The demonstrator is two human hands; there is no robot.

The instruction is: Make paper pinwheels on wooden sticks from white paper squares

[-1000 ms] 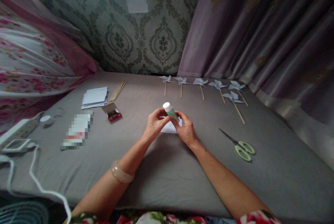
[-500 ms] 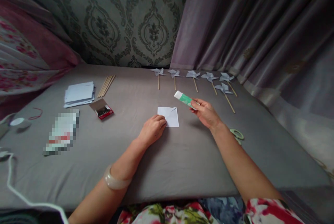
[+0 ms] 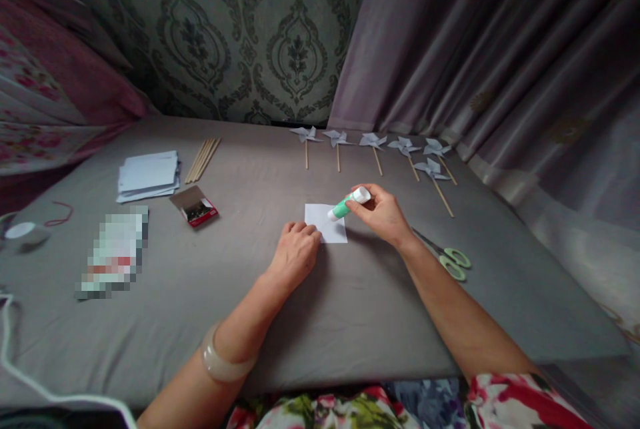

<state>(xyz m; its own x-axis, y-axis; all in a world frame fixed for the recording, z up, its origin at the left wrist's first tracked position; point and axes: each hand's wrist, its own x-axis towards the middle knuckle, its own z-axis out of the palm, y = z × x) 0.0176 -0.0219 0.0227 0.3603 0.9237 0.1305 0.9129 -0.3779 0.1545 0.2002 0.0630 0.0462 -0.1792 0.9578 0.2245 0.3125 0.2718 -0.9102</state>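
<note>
A small white paper square (image 3: pixel 339 234) lies on the grey cloth in front of me, with a slit or crease line near its middle. My left hand (image 3: pixel 297 247) pins its left edge, fingers bent and close together on the sheet. In my right hand (image 3: pixel 381 214) is a green and white glue stick (image 3: pixel 342 207), gripped near its upper end. It tilts down to the left, its lower tip at the paper's middle; whether the tip touches I cannot tell. Green-handled scissors (image 3: pixel 453 262) rest beside my right forearm, their blades partly hidden by it.
Several paper pinwheels on sticks (image 3: pixel 373 142) lie along the back right. On the left are a paper stack (image 3: pixel 148 174), wooden sticks (image 3: pixel 203 161), an open red box (image 3: pixel 197 209), a blurred packet (image 3: pixel 114 252), a tape-like roll (image 3: pixel 25 234) and a white cable (image 3: pixel 55 389).
My right hand has moved left and turned the glue stick from pointing up-left to pointing down over the paper. My left hand stays on the paper. More of the scissors shows.
</note>
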